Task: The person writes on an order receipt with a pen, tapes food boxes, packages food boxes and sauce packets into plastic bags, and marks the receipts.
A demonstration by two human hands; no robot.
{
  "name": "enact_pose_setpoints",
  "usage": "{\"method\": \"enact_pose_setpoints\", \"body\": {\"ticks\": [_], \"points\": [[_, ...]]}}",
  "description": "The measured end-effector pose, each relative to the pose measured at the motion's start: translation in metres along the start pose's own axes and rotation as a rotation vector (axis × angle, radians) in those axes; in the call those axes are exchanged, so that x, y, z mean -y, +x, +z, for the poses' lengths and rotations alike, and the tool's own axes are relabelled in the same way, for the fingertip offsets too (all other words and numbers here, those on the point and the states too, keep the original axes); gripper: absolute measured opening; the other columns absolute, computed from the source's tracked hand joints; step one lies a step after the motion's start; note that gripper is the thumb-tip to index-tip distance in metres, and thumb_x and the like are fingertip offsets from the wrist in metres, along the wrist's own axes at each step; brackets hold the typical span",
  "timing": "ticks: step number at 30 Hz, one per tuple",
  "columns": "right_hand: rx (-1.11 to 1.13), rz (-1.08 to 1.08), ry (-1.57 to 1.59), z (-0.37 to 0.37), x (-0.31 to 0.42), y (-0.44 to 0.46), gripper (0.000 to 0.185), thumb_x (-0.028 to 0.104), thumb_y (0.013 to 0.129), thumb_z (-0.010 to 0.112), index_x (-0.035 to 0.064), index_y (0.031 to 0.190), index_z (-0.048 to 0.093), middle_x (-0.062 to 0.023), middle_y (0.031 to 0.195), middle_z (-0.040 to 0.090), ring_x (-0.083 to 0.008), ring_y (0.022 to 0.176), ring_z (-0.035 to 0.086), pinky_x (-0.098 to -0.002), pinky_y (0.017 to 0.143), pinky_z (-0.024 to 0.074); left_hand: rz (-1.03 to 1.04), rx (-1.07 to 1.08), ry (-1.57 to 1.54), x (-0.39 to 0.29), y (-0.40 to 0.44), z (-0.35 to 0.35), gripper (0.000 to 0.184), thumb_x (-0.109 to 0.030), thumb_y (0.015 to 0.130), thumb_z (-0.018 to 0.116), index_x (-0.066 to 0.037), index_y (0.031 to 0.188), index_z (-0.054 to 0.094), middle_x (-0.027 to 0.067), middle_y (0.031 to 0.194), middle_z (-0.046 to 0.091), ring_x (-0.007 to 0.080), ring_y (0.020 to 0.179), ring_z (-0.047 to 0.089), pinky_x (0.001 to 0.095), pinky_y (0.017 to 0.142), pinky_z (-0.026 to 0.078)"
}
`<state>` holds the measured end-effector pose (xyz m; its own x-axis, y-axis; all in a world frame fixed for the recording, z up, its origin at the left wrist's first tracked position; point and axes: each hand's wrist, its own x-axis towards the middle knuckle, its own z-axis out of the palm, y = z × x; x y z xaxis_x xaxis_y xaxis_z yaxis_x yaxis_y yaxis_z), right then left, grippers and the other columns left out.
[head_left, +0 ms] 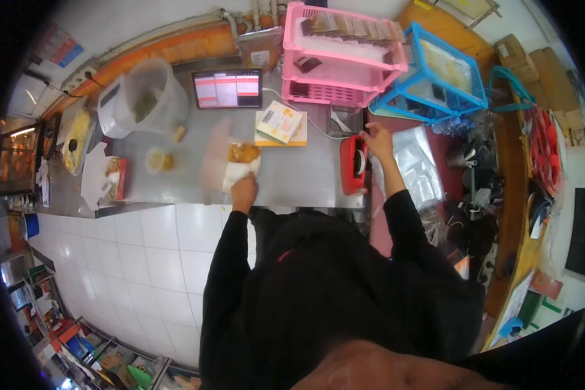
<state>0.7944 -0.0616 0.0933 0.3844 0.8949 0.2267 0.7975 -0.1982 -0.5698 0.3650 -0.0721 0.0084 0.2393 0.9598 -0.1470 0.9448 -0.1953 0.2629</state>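
Left hand [244, 194]: closed; the near edge of a white paper packet with golden-brown contents [240, 170] is gripped, seemingly to steady it on the grey metal desk [305, 182].
Right hand [379, 141]: partly curled at the far end of a red plastic tape dispenser [348, 166]; whether tape is pinched cannot be told.
Black-framed tablet [227, 89]: placed beyond the left hand, probably for easy reading.

A hand could cross the grey steel worktop [305, 175] between the left hand [245, 193] and red tape dispenser [350, 181]; a tiered pink plastic rack [344, 60] blocks the back.
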Motion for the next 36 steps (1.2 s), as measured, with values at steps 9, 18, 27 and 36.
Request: {"method": "enact_pose_setpoints", "body": {"ticks": [9, 18, 27, 36], "points": [[0.081, 0.119, 0.021, 0.020, -0.025, -0.001, 0.023, 0.025, 0.085, 0.062, 0.0023, 0.088, 0.065, -0.0174, 0.079, 0.066, -0.0346, 0.075, 0.065, -0.0416, 0.067, 0.0491, 0.078, -0.392, -0.245, 0.005, 0.001, -0.009, 0.029, -0.030, 0.093, 0.053, -0.004, 0.084, 0.060, 0.0173, 0.076, 0.063, 0.0305, 0.066, 0.063, 0.0433, 0.061, 0.048], [0.573, -0.005, 0.697, -0.071, 0.210, -0.054, 0.021, 0.020, 0.092, 0.057, 0.0011, 0.100, 0.063, -0.0008, 0.082, 0.061, -0.0067, 0.072, 0.050, -0.0234, 0.064, 0.0391, -0.076, -0.146, -1.603, -0.092, -0.026, -0.201, 0.027, -0.022, 0.097, 0.052, 0.002, 0.095, 0.064, -0.0001, 0.081, 0.063, 0.0052, 0.068, 0.055, 0.0209, 0.061, 0.044], [0.818, 0.124, 1.024, -0.092, 0.321, -0.095, 0.027, 0.024, 0.087, 0.068, -0.0026, 0.092, 0.066, -0.0022, 0.074, 0.064, -0.0048, 0.060, 0.054, -0.0195, 0.054, 0.0393, 0.284, -0.036, -1.949, -0.116, -0.044, -0.303, 0.051, -0.024, 0.090, 0.052, 0.001, 0.134, 0.043, 0.0180, 0.114, 0.060, 0.0205, 0.094, 0.062, 0.0301, 0.081, 0.051], [0.795, -0.016, 0.859, -0.099, 0.341, -0.097, 0.035, 0.032, 0.093, 0.057, -0.0015, 0.088, 0.066, -0.0014, 0.068, 0.062, -0.0052, 0.056, 0.049, -0.0208, 0.050, 0.0346, 0.434, 0.294, -2.304, -0.092, -0.049, -0.318, 0.060, -0.030, 0.097, 0.041, -0.005, 0.146, 0.019, 0.0142, 0.122, 0.051, 0.0264, 0.100, 0.056, 0.0419, 0.090, 0.045]]}}
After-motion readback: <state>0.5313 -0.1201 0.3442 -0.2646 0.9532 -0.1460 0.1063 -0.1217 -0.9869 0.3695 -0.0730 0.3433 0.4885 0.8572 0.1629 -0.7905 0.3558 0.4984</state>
